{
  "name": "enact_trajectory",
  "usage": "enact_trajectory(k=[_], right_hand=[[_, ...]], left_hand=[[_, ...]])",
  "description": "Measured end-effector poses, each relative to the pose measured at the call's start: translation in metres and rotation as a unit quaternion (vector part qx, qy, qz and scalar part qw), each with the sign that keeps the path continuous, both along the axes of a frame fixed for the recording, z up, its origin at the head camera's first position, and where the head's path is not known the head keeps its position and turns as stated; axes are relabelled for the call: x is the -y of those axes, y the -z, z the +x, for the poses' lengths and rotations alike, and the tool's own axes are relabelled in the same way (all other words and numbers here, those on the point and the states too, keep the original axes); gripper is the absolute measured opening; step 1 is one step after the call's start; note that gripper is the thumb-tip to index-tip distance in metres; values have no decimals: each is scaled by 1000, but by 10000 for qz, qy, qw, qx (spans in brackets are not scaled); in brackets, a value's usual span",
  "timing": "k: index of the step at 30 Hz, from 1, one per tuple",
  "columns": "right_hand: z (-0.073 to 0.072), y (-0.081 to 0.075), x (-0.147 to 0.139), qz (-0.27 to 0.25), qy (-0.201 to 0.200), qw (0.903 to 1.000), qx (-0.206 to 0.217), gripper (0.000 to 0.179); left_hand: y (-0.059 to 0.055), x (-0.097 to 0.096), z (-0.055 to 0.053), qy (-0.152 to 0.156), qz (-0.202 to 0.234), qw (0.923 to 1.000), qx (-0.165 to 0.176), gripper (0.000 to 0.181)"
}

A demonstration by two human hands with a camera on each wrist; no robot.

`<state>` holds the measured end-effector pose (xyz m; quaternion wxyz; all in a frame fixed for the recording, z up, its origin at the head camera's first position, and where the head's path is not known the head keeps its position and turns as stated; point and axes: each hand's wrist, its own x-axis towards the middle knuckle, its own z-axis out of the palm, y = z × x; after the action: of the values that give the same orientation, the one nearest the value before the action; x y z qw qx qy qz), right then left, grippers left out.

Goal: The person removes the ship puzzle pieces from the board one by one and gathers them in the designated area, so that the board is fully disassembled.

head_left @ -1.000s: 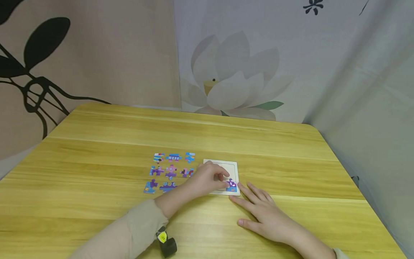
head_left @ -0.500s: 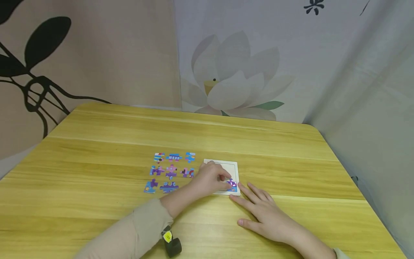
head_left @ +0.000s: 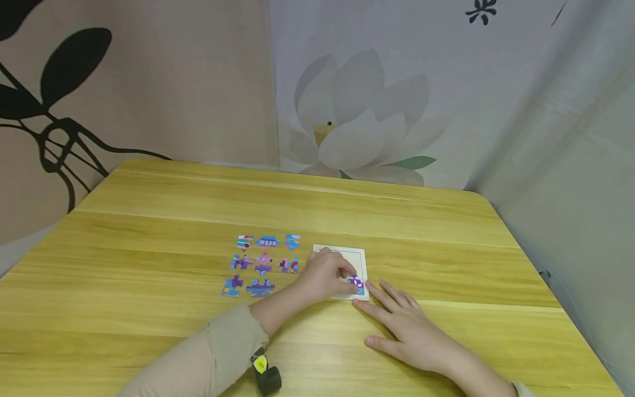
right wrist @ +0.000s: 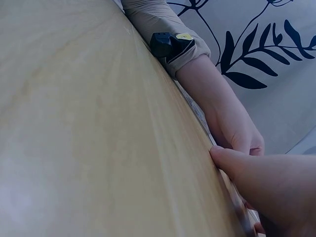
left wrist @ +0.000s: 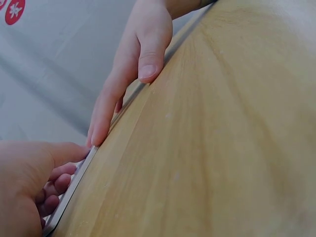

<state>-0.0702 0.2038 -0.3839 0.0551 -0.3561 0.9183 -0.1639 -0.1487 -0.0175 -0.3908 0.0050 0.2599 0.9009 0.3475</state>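
My left hand (head_left: 322, 277) reaches over a white square puzzle tray (head_left: 355, 257). Its thumb and index finger pinch a purple-and-blue puzzle piece (head_left: 356, 282) in the tray's near right corner; the fingers hide part of it. Stretched out on the table, my right hand (head_left: 409, 328) touches the tray's right and near edges with its fingertips. The left wrist view has my left hand (left wrist: 24, 173) low beside the thin tray edge (left wrist: 74, 185), the right hand (left wrist: 133, 59) beyond. In the right wrist view the left hand (right wrist: 237, 131) is partly behind my right thumb (right wrist: 227, 158).
Left of the tray, several loose puzzle pieces (head_left: 264, 262) lie in rows; my left forearm passes close by them. A black wrist camera (head_left: 268, 379) hangs from the left sleeve. The wooden table (head_left: 163, 220) ends at a printed curtain (head_left: 198, 82) at the back.
My left hand has shifted slightly to the right, its thumb and index finger closing in on the puzzle piece in the corner. The right hand stays in place.
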Motion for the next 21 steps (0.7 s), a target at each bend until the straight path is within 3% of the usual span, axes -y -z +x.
enact_trajectory(k=[10,21], right_hand=[[0,0,0,51,40,10000,1,58],[0,1,0,132,51,9999,-67,59]], left_hand=[[1,-1,-1,-61,99,9998,142,25],[2,-1,-2,-20,489,9982,350,21]])
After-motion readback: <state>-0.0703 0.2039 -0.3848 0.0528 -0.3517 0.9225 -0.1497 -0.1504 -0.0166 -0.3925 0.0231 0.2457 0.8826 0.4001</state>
